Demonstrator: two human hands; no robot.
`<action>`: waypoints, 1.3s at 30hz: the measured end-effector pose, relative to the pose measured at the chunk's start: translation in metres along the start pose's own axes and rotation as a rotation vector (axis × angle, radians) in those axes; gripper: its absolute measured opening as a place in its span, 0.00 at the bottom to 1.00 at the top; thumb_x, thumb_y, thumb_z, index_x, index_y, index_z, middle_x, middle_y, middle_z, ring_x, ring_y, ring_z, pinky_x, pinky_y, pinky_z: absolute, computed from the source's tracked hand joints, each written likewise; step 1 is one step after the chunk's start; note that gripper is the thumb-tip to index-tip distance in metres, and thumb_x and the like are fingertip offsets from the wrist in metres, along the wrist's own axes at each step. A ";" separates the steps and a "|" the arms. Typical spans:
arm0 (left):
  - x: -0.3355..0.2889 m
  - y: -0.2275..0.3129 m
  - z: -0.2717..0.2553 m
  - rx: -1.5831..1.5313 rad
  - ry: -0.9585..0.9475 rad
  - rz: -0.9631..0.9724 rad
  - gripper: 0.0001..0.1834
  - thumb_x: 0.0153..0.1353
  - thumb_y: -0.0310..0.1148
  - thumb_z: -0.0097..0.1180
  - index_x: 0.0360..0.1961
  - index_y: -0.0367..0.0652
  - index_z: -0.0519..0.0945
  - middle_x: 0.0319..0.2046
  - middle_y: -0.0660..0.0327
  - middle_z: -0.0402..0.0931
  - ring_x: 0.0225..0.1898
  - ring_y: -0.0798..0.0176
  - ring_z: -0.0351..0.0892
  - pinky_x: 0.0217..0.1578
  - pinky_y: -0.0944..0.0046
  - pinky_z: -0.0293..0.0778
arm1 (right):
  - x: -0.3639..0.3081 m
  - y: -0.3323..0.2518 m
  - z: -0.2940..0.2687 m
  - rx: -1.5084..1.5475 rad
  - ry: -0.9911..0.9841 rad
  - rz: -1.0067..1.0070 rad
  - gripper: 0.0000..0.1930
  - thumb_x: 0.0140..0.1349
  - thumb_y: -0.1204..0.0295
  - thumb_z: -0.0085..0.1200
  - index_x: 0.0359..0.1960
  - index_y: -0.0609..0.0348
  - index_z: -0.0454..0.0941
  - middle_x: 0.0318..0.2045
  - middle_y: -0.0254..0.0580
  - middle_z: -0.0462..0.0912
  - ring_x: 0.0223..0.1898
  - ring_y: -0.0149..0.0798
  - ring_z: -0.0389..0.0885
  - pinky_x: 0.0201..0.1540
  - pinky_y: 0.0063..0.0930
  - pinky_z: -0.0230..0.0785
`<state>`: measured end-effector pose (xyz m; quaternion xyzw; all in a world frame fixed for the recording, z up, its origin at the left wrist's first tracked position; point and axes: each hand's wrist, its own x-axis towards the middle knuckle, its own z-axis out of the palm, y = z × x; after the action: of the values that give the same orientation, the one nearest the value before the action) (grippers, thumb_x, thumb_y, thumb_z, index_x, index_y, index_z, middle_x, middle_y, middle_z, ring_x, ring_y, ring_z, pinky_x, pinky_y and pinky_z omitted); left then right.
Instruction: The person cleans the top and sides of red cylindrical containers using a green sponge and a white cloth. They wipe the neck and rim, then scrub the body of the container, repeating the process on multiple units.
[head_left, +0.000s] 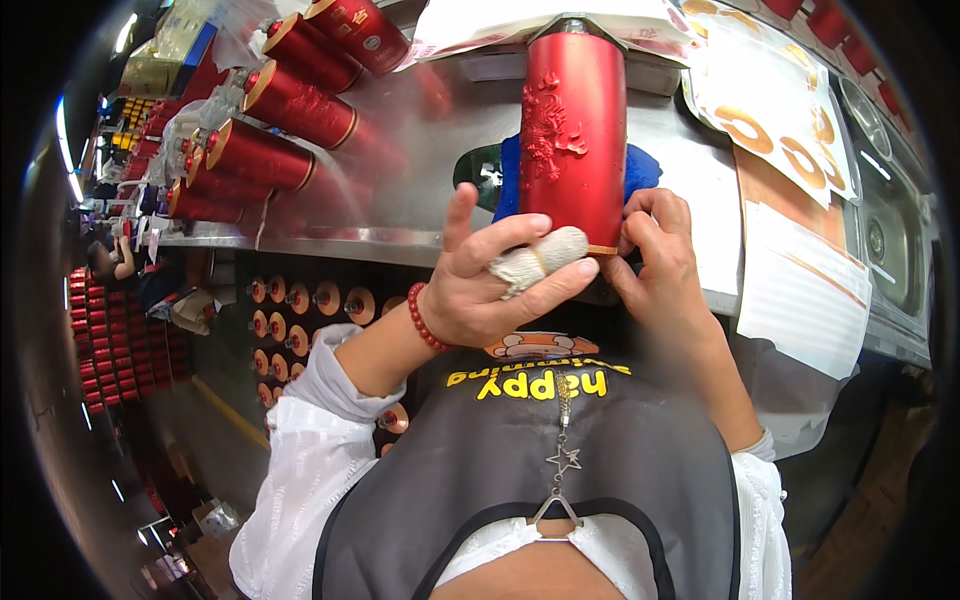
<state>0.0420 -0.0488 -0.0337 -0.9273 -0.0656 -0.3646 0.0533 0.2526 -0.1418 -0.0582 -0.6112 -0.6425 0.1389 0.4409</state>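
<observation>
A red bottle (pixel 575 130) with a raised pattern and a gold rim at its base lies lengthwise in front of me. Blue padding (pixel 640 170) shows on both sides beneath it. My left hand (pixel 490 265) is at the base end, fingers apart. One of its fingers is wrapped in white cloth held by a band, and the wrapped tip is close to the base. At the right corner of that base, my right hand (pixel 660 250) has its thumb and bent fingers closed on the rim. Anything small between those fingertips is hidden.
Several red bottles (pixel 300 110) lie along the left of the metal table (pixel 420 215). Gold ring-shaped pieces (pixel 740 125) rest on white sheets at the right, above a paper sheet (pixel 805 290). A sink (pixel 890 240) is farther right. Under the table edge are more bottles (pixel 328 297).
</observation>
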 end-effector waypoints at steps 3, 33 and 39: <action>0.013 -0.002 0.011 -0.040 0.018 0.152 0.17 0.56 0.32 0.62 0.47 0.61 0.85 0.34 0.74 0.82 0.56 0.67 0.77 0.75 0.37 0.41 | -0.004 0.003 -0.004 -0.033 -0.032 -0.025 0.12 0.49 0.83 0.63 0.30 0.61 0.71 0.46 0.51 0.73 0.48 0.53 0.71 0.50 0.41 0.67; 0.015 -0.008 0.007 -0.511 -0.039 -0.367 0.18 0.47 0.25 0.65 0.41 0.54 0.80 0.61 0.51 0.69 0.62 0.42 0.63 0.69 0.36 0.45 | -0.002 -0.036 -0.010 0.590 0.131 0.433 0.12 0.67 0.73 0.53 0.50 0.63 0.76 0.38 0.37 0.81 0.40 0.28 0.77 0.46 0.23 0.71; 0.013 -0.010 0.007 -0.593 -0.021 -0.413 0.17 0.47 0.24 0.65 0.39 0.54 0.81 0.60 0.52 0.71 0.63 0.44 0.64 0.70 0.39 0.45 | -0.002 -0.036 -0.010 0.585 0.124 0.423 0.12 0.67 0.73 0.53 0.50 0.63 0.75 0.38 0.37 0.81 0.39 0.28 0.77 0.46 0.23 0.71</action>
<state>0.0547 -0.0372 -0.0292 -0.8732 -0.1437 -0.3615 -0.2935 0.2362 -0.1550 -0.0277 -0.5857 -0.4071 0.3676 0.5967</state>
